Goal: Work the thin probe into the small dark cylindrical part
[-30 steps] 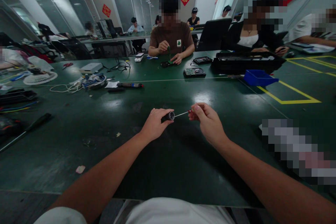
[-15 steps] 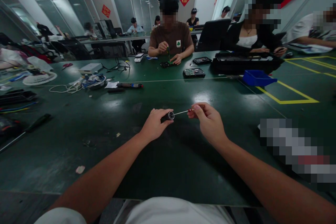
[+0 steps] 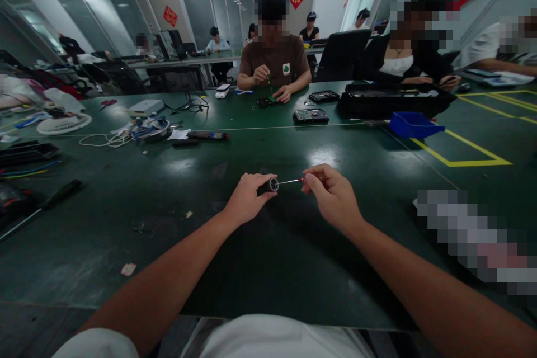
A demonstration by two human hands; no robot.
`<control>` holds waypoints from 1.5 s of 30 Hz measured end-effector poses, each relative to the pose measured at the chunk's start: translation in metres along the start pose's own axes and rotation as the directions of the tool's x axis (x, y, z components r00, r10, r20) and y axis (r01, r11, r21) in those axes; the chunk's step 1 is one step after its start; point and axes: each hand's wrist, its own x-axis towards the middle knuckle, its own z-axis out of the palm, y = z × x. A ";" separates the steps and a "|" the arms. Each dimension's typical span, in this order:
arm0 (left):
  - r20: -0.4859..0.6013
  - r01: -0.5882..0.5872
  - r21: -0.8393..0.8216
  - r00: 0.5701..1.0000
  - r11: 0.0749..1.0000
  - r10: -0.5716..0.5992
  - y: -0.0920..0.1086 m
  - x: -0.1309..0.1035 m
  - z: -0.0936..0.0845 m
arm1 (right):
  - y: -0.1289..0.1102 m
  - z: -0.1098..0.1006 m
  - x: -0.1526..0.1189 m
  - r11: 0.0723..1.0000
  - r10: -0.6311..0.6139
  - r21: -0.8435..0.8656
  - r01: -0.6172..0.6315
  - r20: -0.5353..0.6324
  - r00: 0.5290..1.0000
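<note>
Near the middle of the green table, my left hand [image 3: 249, 197] is wrapped round a black cylinder [image 3: 265, 187], whose round, light-rimmed end faces right. My right hand [image 3: 334, 190] pinches a screwdriver [image 3: 293, 180] by its reddish handle, most of it hidden by the fingers. The thin metal shaft runs left from my right fingers to the open end of the cylinder. Whether the tip touches anything inside is too small to tell.
A blue tray [image 3: 413, 124] and a long black casing [image 3: 394, 102] stand at the back right. Across the table [image 3: 268, 279], a person works on a small board. Cables [image 3: 150, 130] lie back left, a long screwdriver [image 3: 42, 210] far left, a blurred item [image 3: 474, 238] right.
The fingers of my right hand have shifted slightly round the screwdriver handle, and more of its red front end shows. My left hand stays in place on the cylinder.
</note>
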 end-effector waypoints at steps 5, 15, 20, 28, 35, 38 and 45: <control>-0.015 -0.018 -0.011 1.000 1.000 0.018 -0.002 0.000 0.000 | 0.004 0.003 -0.001 0.997 0.067 0.021 -0.068 0.072 0.995; -0.048 -0.003 0.002 0.999 1.000 0.003 -0.002 0.001 0.000 | 0.010 0.011 0.002 0.943 0.081 0.326 -0.069 -0.026 0.996; -0.078 -0.090 0.015 0.993 0.996 0.091 -0.004 0.002 -0.001 | 0.018 0.005 0.012 0.773 0.329 0.526 -0.355 0.145 0.933; -0.038 -0.068 0.049 0.997 0.996 0.070 -0.005 0.002 0.000 | 0.022 0.007 0.013 0.824 0.294 0.503 -0.262 0.016 0.956; -0.026 -0.052 0.033 0.998 0.998 0.052 -0.003 0.002 0.002 | 0.017 0.009 0.005 0.972 0.069 0.228 -0.047 -0.087 0.994; -0.033 -0.048 0.029 0.998 0.998 0.049 -0.003 0.002 0.002 | 0.013 0.007 0.002 0.984 0.024 0.175 -0.014 -0.055 0.998; -0.031 -0.062 0.031 0.998 0.998 0.063 -0.002 0.002 0.001 | 0.009 0.007 -0.001 0.996 -0.026 0.086 0.030 -0.051 0.998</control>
